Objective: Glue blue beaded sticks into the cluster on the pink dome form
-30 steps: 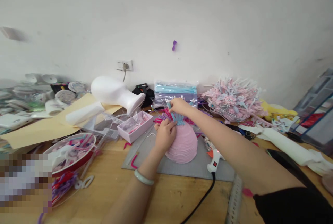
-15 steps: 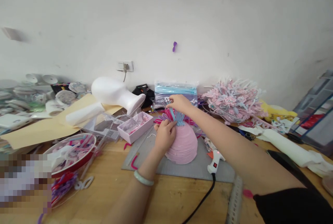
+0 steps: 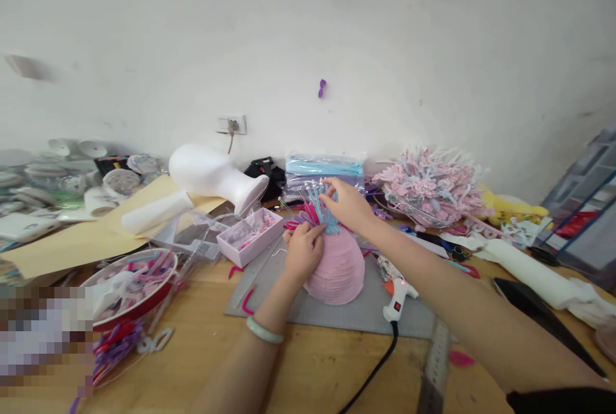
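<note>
A pink ribbed dome point(image 3: 339, 269) stands on a grey mat point(image 3: 366, 311) in the middle of the wooden table. From its top sprout blue, pink and purple pearl-tipped stems point(image 3: 315, 205). My left hand point(image 3: 301, 251) is closed on the dome's left top, fingers pinched at the base of the stems. My right hand point(image 3: 347, 205) reaches over from the right, its fingers pinching the blue stems near their tips.
A white glue gun point(image 3: 397, 295) with a black cord lies right of the dome. A pink box point(image 3: 250, 234), a white foam head form point(image 3: 212, 173), a red-rimmed bowl of trimmings point(image 3: 129, 279), a pink flowered headdress point(image 3: 430, 183) and a metal ruler point(image 3: 436, 369) surround the mat.
My right hand has drawn slightly right and toward me along the blue stems. My left hand has stayed on the dome. The view has shifted a little.
</note>
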`<state>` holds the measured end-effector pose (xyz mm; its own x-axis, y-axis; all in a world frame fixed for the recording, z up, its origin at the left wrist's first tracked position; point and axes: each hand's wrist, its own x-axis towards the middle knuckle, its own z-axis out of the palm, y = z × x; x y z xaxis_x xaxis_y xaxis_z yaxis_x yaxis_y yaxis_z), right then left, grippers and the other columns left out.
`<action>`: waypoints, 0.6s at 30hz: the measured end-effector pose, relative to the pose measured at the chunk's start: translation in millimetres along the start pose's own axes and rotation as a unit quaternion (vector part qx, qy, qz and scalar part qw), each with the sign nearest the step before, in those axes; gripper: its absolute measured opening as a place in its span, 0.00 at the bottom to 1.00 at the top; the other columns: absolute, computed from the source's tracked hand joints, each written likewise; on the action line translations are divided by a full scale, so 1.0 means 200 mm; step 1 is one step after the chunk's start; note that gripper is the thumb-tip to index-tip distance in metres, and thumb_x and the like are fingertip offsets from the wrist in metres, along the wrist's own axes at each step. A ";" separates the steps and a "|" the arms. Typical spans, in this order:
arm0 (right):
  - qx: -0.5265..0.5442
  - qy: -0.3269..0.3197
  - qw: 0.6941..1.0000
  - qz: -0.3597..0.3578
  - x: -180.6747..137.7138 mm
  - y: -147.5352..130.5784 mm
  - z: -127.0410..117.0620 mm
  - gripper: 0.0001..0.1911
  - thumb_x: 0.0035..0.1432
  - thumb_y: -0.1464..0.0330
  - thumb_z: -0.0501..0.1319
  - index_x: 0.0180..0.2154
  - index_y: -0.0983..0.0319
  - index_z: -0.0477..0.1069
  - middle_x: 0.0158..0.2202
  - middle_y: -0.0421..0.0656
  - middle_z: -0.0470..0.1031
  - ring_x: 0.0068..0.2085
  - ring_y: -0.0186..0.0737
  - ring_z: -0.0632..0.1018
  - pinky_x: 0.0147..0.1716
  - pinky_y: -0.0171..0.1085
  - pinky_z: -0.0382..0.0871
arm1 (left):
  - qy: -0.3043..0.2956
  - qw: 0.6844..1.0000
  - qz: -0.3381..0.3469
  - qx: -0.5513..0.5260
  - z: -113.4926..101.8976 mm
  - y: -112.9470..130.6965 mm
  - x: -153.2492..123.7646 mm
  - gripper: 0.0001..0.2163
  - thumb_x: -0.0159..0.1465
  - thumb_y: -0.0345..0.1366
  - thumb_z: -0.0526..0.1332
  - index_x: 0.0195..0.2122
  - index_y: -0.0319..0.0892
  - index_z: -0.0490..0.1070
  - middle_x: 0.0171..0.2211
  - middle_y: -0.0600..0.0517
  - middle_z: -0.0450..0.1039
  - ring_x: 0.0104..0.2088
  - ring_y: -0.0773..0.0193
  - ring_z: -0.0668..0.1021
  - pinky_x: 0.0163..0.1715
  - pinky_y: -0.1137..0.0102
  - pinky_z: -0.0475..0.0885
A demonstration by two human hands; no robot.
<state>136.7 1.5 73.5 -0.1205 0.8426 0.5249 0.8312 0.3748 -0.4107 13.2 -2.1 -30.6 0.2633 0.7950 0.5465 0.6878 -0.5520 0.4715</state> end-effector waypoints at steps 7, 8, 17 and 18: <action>0.030 -0.022 0.999 0.008 -0.31 0.04 0.00 0.09 0.54 0.73 0.54 0.37 0.63 0.70 0.36 0.44 0.74 0.37 0.37 0.73 0.38 0.35 0.63 | 0.010 1.000 0.006 0.005 -0.01 0.01 0.00 0.17 0.59 0.29 0.48 0.42 0.45 0.73 0.29 0.50 0.67 0.35 0.61 0.69 0.36 0.65 0.57; 0.033 -0.027 0.999 0.009 -0.36 0.05 -0.01 0.09 0.55 0.72 0.54 0.37 0.62 0.71 0.36 0.43 0.74 0.37 0.37 0.73 0.37 0.35 0.63 | 0.014 1.000 0.011 0.002 -0.01 0.00 0.00 0.16 0.59 0.29 0.48 0.42 0.44 0.73 0.29 0.50 0.67 0.35 0.61 0.69 0.36 0.65 0.57; -0.132 0.068 0.961 0.231 -0.63 0.49 -0.31 0.12 0.55 0.67 0.52 0.35 0.61 0.73 0.34 0.46 0.76 0.35 0.42 0.74 0.36 0.37 0.63 | 0.077 0.992 0.096 0.020 -0.01 0.01 -0.05 0.13 0.58 0.29 0.49 0.35 0.42 0.72 0.28 0.49 0.69 0.35 0.61 0.69 0.37 0.64 0.57; -0.138 0.069 0.950 0.271 -0.65 0.55 -0.34 0.12 0.54 0.67 0.53 0.35 0.61 0.73 0.34 0.46 0.76 0.36 0.43 0.74 0.36 0.37 0.63 | 0.078 0.991 0.108 0.027 -0.01 0.01 -0.05 0.13 0.59 0.29 0.49 0.37 0.42 0.72 0.28 0.49 0.69 0.35 0.60 0.69 0.37 0.64 0.57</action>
<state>281.8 -92.5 11.5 0.4214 0.8175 0.3926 0.8642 -0.2307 -0.4472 11.4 -10.9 -34.0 0.3036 0.6086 0.7331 0.6634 -0.6873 0.2958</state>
